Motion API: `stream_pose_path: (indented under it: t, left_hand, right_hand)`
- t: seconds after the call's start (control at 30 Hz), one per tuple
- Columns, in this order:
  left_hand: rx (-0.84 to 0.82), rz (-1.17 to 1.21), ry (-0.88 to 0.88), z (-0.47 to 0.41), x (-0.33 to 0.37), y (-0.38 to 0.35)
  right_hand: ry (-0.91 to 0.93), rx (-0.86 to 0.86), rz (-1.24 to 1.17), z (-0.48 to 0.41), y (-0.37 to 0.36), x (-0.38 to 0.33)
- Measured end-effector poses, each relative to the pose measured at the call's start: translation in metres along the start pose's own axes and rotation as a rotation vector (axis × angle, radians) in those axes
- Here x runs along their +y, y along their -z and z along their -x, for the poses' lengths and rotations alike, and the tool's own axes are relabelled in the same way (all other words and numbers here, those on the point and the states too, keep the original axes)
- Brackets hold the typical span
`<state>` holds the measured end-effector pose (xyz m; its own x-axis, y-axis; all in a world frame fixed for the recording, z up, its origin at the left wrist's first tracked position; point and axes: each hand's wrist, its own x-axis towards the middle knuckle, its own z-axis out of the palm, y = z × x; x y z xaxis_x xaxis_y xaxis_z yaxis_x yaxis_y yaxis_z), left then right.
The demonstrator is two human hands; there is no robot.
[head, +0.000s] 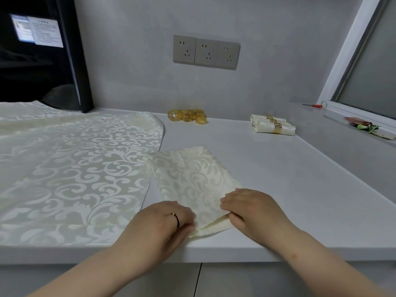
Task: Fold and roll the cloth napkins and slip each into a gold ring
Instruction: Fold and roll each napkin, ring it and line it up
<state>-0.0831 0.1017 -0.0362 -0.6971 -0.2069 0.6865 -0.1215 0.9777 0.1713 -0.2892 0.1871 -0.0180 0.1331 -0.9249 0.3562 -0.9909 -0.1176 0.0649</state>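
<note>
Saw folded napkin (192,181) flat on the white counter (289,189), close to the front edge, far end angled slightly left. Found it gripped at the near end from both sides. Found left hand (162,224) curled over the near-left corner, fingertips tucked onto the cloth. Found right hand (252,211) at the near-right corner, fingers bent on top, thumb at the hem, pinching the layers. Noted near hem raised a little off the counter between the two hands (with parted layers showing). Noted thin dark band (176,218) on a left finger.

Logged unfolded napkins (70,168) spread flat to the left, edge meeting the folded napkin's far-left corner. Logged heap of loose gold rings (188,116) back by the wall, well apart from the hands. Logged finished rolls (272,125) to the right of that heap, side by side, each banded by a ring; looked like three (could not confirm count). Spotted triple socket plate (205,52) on the wall. Spotted red-handled tool (316,105) and flower (370,127) on the right sill, too small to detail.
</note>
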Motion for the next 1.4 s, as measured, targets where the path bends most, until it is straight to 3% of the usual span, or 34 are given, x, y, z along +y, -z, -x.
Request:
stream_pose_path:
  t: [0.23, 0.37, 0.43, 0.7, 0.77, 0.87, 1.0, 1.4]
  left_hand:
    - [-0.155, -0.027, 0.039, 0.004, 0.012, -0.007]
    - [-0.207, -0.076, 0.033, 0.0, 0.013, -0.01]
    - [-0.213, -0.094, 0.019, -0.002, 0.012, -0.007]
    - [-0.285, -0.22, 0.007, -0.008, -0.003, -0.004]
    - [-0.324, -0.102, 0.106, -0.009, -0.013, 0.003]
    - [-0.238, 0.191, 0.348, -0.007, -0.029, 0.02]
    - [-0.296, 0.334, 0.441, -0.003, -0.036, 0.035]
    - [-0.374, 0.459, 0.239, 0.021, -0.021, 0.042]
  right_hand:
    - [-0.006, 0.094, -0.124, 0.01, 0.0, 0.002]
    - [-0.097, -0.126, -0.267, 0.016, 0.006, 0.007]
    - [-0.082, -0.145, -0.247, 0.019, 0.008, 0.009]
    - [0.124, 0.025, -0.1, 0.006, 0.005, 0.0]
    - [0.116, 0.011, -0.089, 0.003, 0.006, -0.003]
    - [0.111, 0.041, -0.079, -0.001, 0.005, 0.003]
    - [0.061, 0.072, -0.14, -0.003, -0.003, 0.003]
    - [0.067, 0.158, -0.233, 0.042, -0.007, -0.005]
